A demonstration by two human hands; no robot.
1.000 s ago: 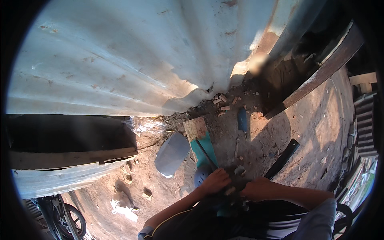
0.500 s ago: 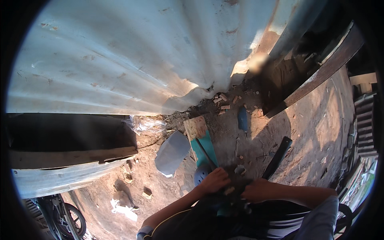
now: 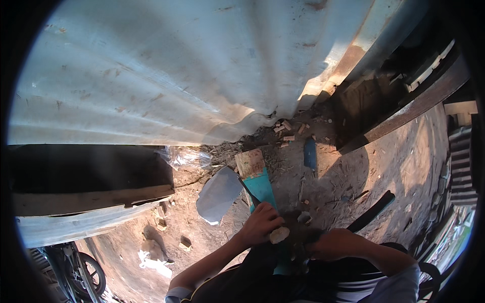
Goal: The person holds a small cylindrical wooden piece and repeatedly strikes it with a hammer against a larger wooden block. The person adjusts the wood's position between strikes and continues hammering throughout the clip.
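My left hand (image 3: 261, 222) is closed around a long, thin dark stick (image 3: 249, 191). Its far part slants over the teal-painted board (image 3: 260, 185), and a pale blunt end (image 3: 279, 235) shows below my fingers. To the right, my right hand (image 3: 328, 244) is closed at the near end of a long, dark, blade-like tool (image 3: 373, 211). The tool points away to the right, above the dirt; shadow hides the grip and most of those fingers. Left of the board lies a grey flat sheet (image 3: 220, 194).
A corrugated metal sheet (image 3: 151, 76) rises ahead. Several wood offcuts (image 3: 288, 138) and a blue flat piece (image 3: 310, 154) lie near its foot. At right leans a long rusty beam (image 3: 404, 118). A motorbike wheel (image 3: 92, 275) stands at lower left; clear plastic (image 3: 188, 157) lies beside a dark opening.
My left hand has risen slightly, tilting the stick and covering the blue rounded thing with holes. The blade-like tool has swung outward to the right and lower in my right hand.
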